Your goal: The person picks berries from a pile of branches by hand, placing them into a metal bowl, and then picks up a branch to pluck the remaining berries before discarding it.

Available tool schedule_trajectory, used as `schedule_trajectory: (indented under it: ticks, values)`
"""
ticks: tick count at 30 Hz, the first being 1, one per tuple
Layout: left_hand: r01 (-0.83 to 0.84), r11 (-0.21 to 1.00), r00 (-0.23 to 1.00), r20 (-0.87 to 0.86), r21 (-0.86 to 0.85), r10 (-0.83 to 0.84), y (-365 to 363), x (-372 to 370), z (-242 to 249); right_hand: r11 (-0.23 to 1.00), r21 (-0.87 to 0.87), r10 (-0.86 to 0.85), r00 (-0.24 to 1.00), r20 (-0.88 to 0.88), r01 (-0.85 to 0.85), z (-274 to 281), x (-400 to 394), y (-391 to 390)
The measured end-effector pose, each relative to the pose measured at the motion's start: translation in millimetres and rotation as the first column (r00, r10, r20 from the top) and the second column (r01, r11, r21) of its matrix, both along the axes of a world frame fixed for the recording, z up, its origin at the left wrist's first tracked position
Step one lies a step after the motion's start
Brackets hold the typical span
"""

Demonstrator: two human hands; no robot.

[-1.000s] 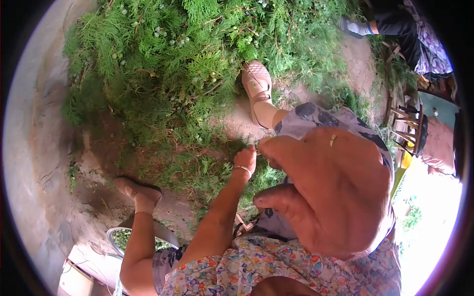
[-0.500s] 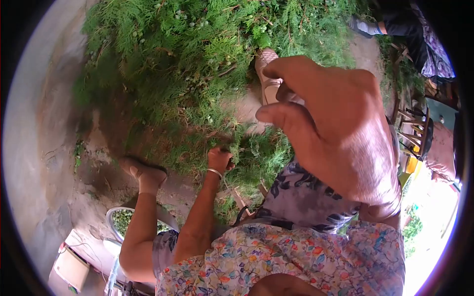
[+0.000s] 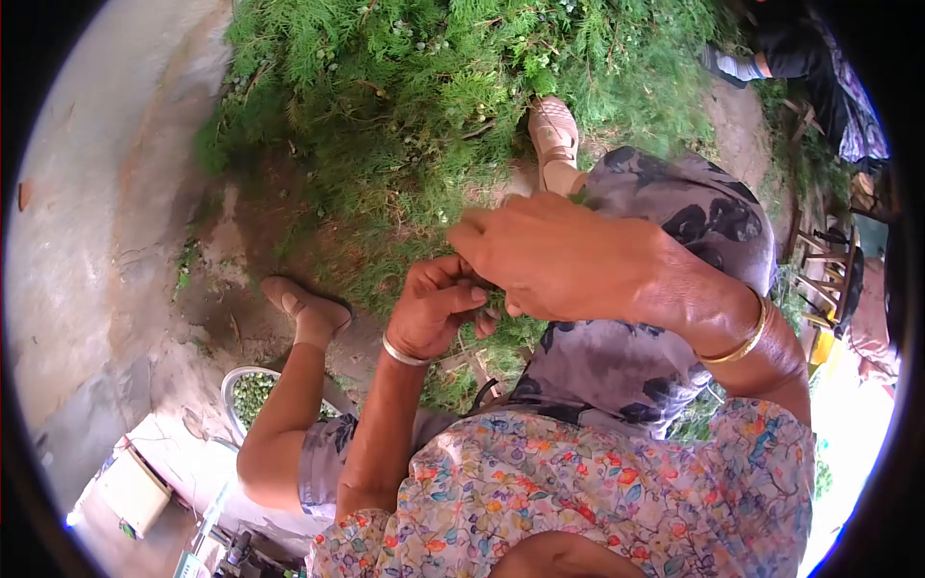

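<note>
My left hand [image 3: 438,308], with a pale bangle at the wrist, is raised above the greenery, its fingers curled closed round what looks like a green evergreen sprig [image 3: 496,301]. Close against it, my right hand [image 3: 559,258] reaches across from the right with its fingers bent together. The back of this hand hides its fingertips and whatever is in them. Beneath and beyond both hands lies a large heap of cut evergreen branches [image 3: 385,144], with small pale green cones among the foliage.
A round bucket [image 3: 229,390] of small green cones stands beside my left leg. A pale wall [image 3: 106,202] rises at the left. Another person's foot [image 3: 727,65] shows at the upper right, near a wooden stool [image 3: 829,270]. A cream-coloured box [image 3: 135,491] is at the lower left.
My right hand has come down and left from close to the camera to meet my left hand. My left hand has risen from the branches and turned. The view has shifted slightly.
</note>
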State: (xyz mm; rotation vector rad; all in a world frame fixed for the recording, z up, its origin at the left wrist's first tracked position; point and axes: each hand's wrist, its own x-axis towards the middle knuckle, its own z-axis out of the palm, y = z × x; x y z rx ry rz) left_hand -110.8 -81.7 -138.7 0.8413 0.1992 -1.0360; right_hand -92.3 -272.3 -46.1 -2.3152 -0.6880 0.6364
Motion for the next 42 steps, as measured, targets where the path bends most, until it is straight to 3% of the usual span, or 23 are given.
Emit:
schedule_trajectory:
  ticks: [3, 5, 10, 12, 15, 17, 18, 20, 21, 24, 27, 30, 31, 33, 34, 36, 37, 38, 39, 40, 41, 42]
  values:
    - [-0.074, 0.990, 0.997, 0.018, -0.123, 0.077, 3, -4, 19, 0.992, -0.097, 0.084, 0.996, 0.041, -0.079, -4, -5, 6]
    - [-0.142, 0.979, 0.990, -0.009, -0.148, 0.142, 10, -6, 24, 0.977, -0.173, 0.105, 0.989, -0.103, -0.122, 4, 2, 12]
    - [-0.304, 0.935, 0.952, -0.098, -0.181, 0.291, 25, -7, 36, 0.992, -0.120, 0.030, 0.999, -0.041, -0.035, 1, 7, 18]
    - [-0.439, 0.859, 0.870, -0.364, -0.264, 0.332, 28, -9, 42, 0.995, -0.103, -0.006, 0.998, -0.059, 0.000, 2, 10, 22]
    - [-0.487, 0.820, 0.837, -0.427, -0.300, 0.341, 26, -7, 57, 0.999, -0.004, -0.053, 0.986, -0.158, 0.053, 4, 12, 28]
    - [-0.501, 0.809, 0.835, -0.417, -0.308, 0.359, 26, -6, 70, 0.972, 0.141, -0.162, 0.971, -0.177, 0.188, 4, 12, 30]
    - [-0.512, 0.801, 0.831, -0.416, -0.310, 0.370, 26, -5, 75, 0.974, 0.147, -0.151, 0.975, -0.161, 0.175, 4, 12, 31]
    - [-0.474, 0.823, 0.868, -0.321, -0.314, 0.378, 29, -7, 81, 0.917, 0.343, -0.159, 0.975, -0.152, 0.203, 2, 13, 32]
    - [-0.432, 0.849, 0.897, -0.242, -0.305, 0.370, 29, -9, 84, 0.918, 0.348, -0.152, 0.979, -0.136, 0.191, 2, 13, 32]
    - [-0.444, 0.847, 0.893, -0.222, -0.293, 0.391, 26, -13, 94, 0.912, 0.384, -0.138, 0.989, -0.045, 0.145, 2, 15, 30]
    - [-0.468, 0.846, 0.884, -0.132, -0.254, 0.449, 28, -13, 103, 0.947, 0.287, -0.113, 0.986, -0.119, 0.143, 3, 18, 30]
    - [-0.557, 0.831, 0.827, 0.102, 0.006, 0.553, 34, -5, 126, 0.906, 0.395, -0.114, 0.987, -0.115, 0.151, 9, 21, 31]
    - [-0.563, 0.826, 0.822, 0.109, 0.000, 0.560, 34, -6, 128, 0.903, 0.389, -0.111, 0.974, -0.199, 0.183, 10, 21, 31]
    - [-0.631, 0.727, 0.690, 0.624, 0.272, 0.366, 35, -9, 130, 0.900, 0.384, -0.103, 0.955, -0.277, 0.208, 13, 21, 30]
    - [-0.636, 0.723, 0.685, 0.629, 0.269, 0.368, 41, -9, 129, 0.853, 0.403, -0.195, 0.919, -0.343, 0.331, 14, 21, 30]
    - [-0.891, 0.349, 0.299, 0.954, 0.290, -0.031, 68, -5, 127, 0.716, 0.406, -0.363, 0.800, -0.478, 0.568, 15, 18, 27]
    - [-0.912, 0.317, 0.321, 0.935, 0.262, 0.150, 81, -4, 135, 0.720, 0.405, -0.364, 0.803, -0.471, 0.564, 16, 20, 23]
    - [-0.930, 0.279, 0.327, 0.886, 0.240, 0.329, 99, -4, 143, 0.753, 0.225, -0.478, 0.749, -0.459, 0.618, 17, 25, 18]
    - [-0.956, 0.204, 0.266, 0.915, 0.210, 0.303, 128, -4, 142, 0.750, 0.038, -0.586, 0.690, -0.425, 0.660, 18, 28, 12]
    - [-0.976, 0.131, 0.206, 0.941, 0.176, 0.269, 163, -7, 140, 0.663, 0.260, -0.427, 0.640, -0.638, 0.702, 8, 29, 6]
    - [-0.987, 0.048, 0.163, 0.960, 0.156, 0.227, 193, -15, 142, 0.663, 0.261, -0.431, 0.643, -0.634, 0.702, 11, 29, 6]
    - [-0.985, -0.039, 0.158, 0.969, 0.168, 0.190, 222, -26, 145, 0.583, 0.356, -0.372, 0.630, -0.682, 0.730, 16, 27, 6]
